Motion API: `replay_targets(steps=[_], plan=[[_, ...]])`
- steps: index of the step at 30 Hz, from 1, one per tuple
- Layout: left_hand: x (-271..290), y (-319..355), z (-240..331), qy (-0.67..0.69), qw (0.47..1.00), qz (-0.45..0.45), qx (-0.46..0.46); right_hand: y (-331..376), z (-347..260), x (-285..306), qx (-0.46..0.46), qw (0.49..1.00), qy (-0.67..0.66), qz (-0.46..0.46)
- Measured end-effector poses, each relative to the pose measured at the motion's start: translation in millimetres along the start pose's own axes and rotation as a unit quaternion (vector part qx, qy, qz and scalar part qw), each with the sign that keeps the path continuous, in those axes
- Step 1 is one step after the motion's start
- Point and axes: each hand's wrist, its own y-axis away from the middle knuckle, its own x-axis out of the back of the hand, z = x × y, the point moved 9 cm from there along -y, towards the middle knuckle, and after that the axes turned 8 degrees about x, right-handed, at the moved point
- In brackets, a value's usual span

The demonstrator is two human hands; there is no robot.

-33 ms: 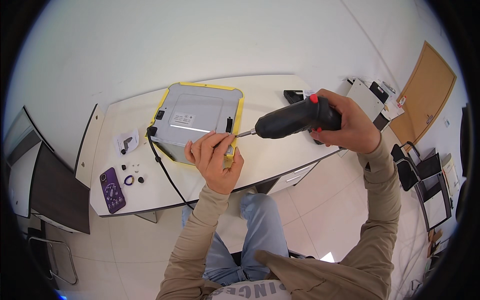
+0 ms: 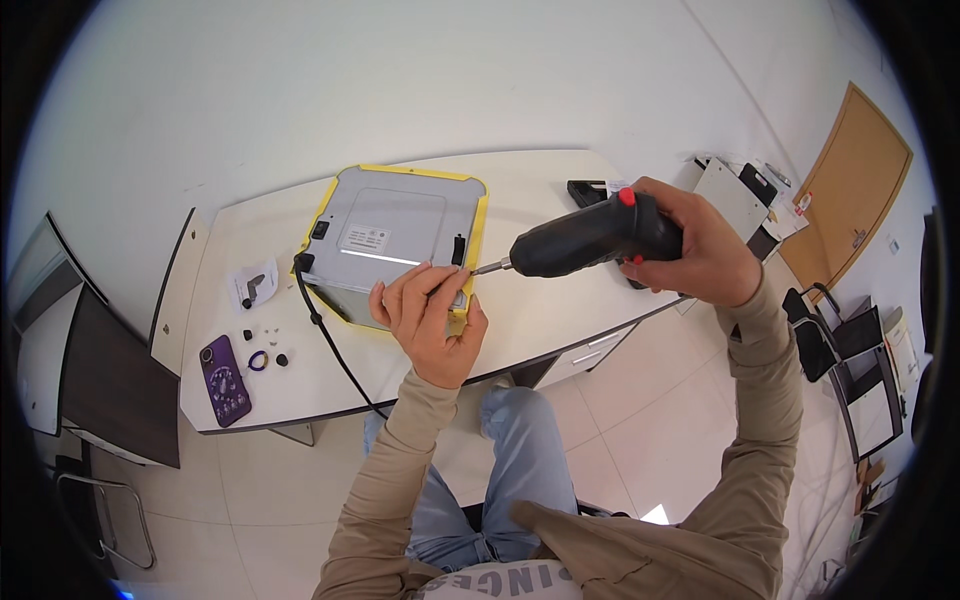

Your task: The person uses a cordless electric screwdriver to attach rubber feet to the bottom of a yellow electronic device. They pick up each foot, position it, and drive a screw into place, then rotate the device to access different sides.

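A flat grey device with a yellow rim (image 2: 400, 215) lies on the white table, a label and a black latch-like part on its upper face. My left hand (image 2: 435, 325) rests over its near right corner, fingers bent on the face and thumb by the rim. In my right hand (image 2: 705, 245) is a black electric screwdriver (image 2: 585, 238) with red buttons, held level. Its metal bit (image 2: 490, 268) points left and reaches the device's right edge, beside my left fingertips. Whether a screw sits at the tip is hidden. A black cable (image 2: 335, 345) is attached at the device's left corner.
On the left of the table (image 2: 540, 180) lie a purple phone (image 2: 225, 380), a ring-shaped band (image 2: 258, 361), small black caps (image 2: 281, 360), tiny pale bits and a printed sheet (image 2: 262, 278). A black case (image 2: 588, 192) sits behind the screwdriver. The table's near edge borders my knees.
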Motion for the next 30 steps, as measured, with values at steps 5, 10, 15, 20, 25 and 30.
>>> replay_targets(steps=[5,10,15,20,25,30], plan=[[0.1,-0.3,0.8,0.004,1.000,0.002,0.003,-8.4,-15.4,3.9,0.074,0.993,0.094,-0.006],[0.4,-0.5,-0.7,0.002,1.000,0.004,0.005,-13.0,-26.4,4.1,0.054,0.992,0.116,-0.016],[0.1,-1.1,0.2,0.002,1.000,0.000,0.008,-15.3,-35.5,4.1,0.105,0.985,0.140,-0.008],[0.3,-1.0,1.0,0.004,1.000,0.004,0.006,-15.0,-34.2,3.0,0.096,0.985,0.143,-0.021],[0.6,-0.7,-0.6,0.001,1.000,0.006,0.005,-15.4,-38.5,3.0,0.101,0.984,0.144,-0.020],[0.6,-1.1,0.5,0.001,1.000,0.007,0.005,-15.8,-39.9,3.2,0.107,0.982,0.152,-0.013]])
